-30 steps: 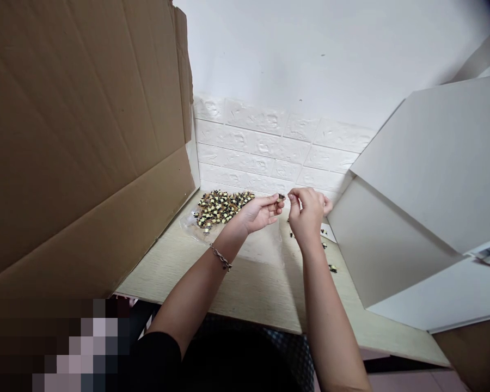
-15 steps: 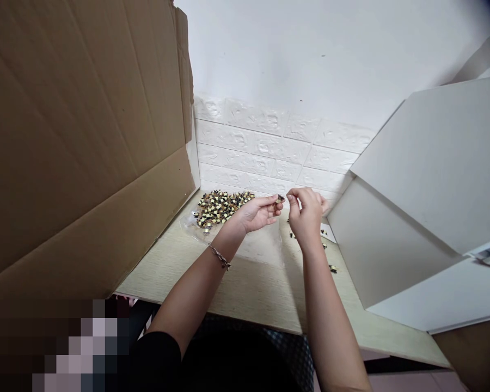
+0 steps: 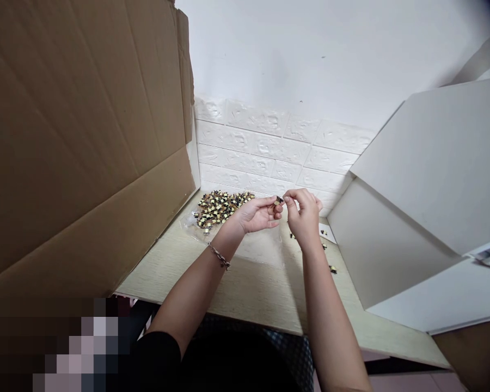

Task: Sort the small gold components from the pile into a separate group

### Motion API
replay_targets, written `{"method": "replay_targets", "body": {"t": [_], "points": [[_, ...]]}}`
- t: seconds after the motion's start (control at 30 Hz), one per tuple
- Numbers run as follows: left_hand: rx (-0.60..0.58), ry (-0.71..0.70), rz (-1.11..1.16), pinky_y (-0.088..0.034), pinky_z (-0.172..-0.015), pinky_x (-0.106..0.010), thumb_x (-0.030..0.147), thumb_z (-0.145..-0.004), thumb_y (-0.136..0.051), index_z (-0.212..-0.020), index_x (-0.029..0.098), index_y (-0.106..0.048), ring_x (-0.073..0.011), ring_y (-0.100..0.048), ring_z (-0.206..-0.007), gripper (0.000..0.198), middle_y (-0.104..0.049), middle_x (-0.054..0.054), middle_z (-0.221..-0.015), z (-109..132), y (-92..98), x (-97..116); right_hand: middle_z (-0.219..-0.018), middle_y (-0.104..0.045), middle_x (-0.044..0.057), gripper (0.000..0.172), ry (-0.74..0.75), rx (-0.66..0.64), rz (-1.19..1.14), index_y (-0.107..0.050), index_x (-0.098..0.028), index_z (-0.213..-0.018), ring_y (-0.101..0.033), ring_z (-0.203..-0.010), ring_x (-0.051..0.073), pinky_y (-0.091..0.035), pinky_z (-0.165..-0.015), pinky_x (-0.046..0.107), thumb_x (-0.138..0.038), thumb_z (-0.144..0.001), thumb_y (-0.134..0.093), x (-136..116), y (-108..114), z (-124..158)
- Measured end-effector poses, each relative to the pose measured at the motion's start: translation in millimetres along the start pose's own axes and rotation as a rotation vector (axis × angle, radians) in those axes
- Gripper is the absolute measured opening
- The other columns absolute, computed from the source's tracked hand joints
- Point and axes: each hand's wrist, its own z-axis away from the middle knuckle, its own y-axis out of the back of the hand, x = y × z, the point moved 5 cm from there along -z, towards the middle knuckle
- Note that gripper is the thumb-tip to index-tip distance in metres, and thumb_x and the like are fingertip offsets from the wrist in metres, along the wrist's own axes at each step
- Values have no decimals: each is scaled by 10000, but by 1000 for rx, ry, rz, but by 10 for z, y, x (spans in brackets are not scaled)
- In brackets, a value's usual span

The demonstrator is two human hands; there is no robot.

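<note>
Between the thumb and fingers of my left hand is a small transformer, black and pale yellow, with its dark side facing right. My right hand is closed in a pinch at the right end of that part. Whether its fingertips touch the part or hold something tiny cannot be made out. Behind my left wrist lies a heap of similar transformers on a clear plastic bag.
A few loose transformers lie on the wooden table right of my right forearm, near a white sheet. A tall cardboard panel stands left, white panels right, and a white brick-patterned wall behind.
My right hand has moved slightly left, bringing its pinched fingers closer to the transformer. My left hand has stayed nearly still, the part tilting a little in its grip.
</note>
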Motion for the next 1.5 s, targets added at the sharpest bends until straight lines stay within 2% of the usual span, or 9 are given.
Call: {"method": "replay_targets", "body": {"t": [0.27, 0.43, 0.67, 0.87, 0.97, 1.1, 1.23, 1.33, 1.5], "points": [[-70, 30, -77, -397, -686, -288, 272, -650, -630, -705, 122, -550, -112, -526, -636, 179, -523, 6, -592, 19, 46, -26, -710, -532, -1, 125, 171, -200, -284, -504, -199, -702, -494, -721, 133, -373, -680, 261, -234, -789, -422, -6, -41, -25], [-116, -89, -315, -384, -665, -272, 322, -565, -699, -643, 125, -558, -96, -492, -599, 254, -513, 6, -559, 25, 65, 27, -730, -522, -1, 111, 192, -307, -256, -524, -203, -710, -496, -745, 129, -379, -688, 248, -199, -782, -440, -64, -15, -18], [-87, -109, -618, -308, -524, -210, 232, -559, -713, -590, 77, -617, -79, -456, -542, 185, -557, -28, -556, 172, 63, 230, -795, -523, 1, 164, 278, -470, 24, -559, -210, -737, -494, -715, 107, -348, -641, 223, -165, -798, -413, -267, 52, -23], [48, -153, -1194, -252, -476, -198, 391, -643, -608, -647, 118, -588, -56, -370, -484, 274, -463, 38, -531, 249, 52, 355, -773, -525, 17, 183, 444, -532, 396, -559, -205, -731, -462, -665, 125, -272, -592, 258, -189, -813, -395, -406, 0, -66], [195, -273, -1348, -282, -488, -207, 396, -669, -555, -687, 126, -607, -74, -406, -497, 275, -489, 30, -548, 246, 0, 402, -770, -530, 19, 158, 457, -489, 488, -552, -205, -737, -462, -664, 139, -250, -595, 277, -190, -803, -409, -375, -53, -133], [513, -620, -1571, -353, -645, -246, 361, -709, -510, -767, 179, -645, -132, -519, -684, 234, -608, 7, -701, 315, -158, 520, -809, -548, 31, 157, 425, -287, 491, -544, -196, -785, -482, -740, 160, -260, -670, 304, -202, -816, -390, -339, -88, -213], [813, -924, -1856, -236, -887, -376, 346, -745, -515, -781, 226, -641, -185, -506, -859, 178, -652, -8, -793, 434, -335, 549, -818, -560, 16, 136, 372, -92, 359, -542, -203, -796, -489, -787, 154, -274, -753, 322, -186, -808, -408, -307, -119, -212], [844, -1060, -1937, -148, -934, -397, 356, -782, -488, -843, 241, -624, -186, -487, -898, 188, -658, -7, -832, 473, -406, 512, -793, -554, 7, 111, 291, 37, 164, -555, -204, -785, -499, -780, 143, -309, -754, 313, -196, -796, -445, -228, -108, -179], [810, -1138, -1872, -154, -928, -365, 380, -780, -503, -886, 254, -610, -169, -486, -911, 197, -653, 8, -896, 478, -407, 506, -734, -530, 2, 110, 164, 178, -196, -570, -189, -743, -497, -698, 111, -383, -684, 263, -234, -788, -481, -69, -35, -135]]}}
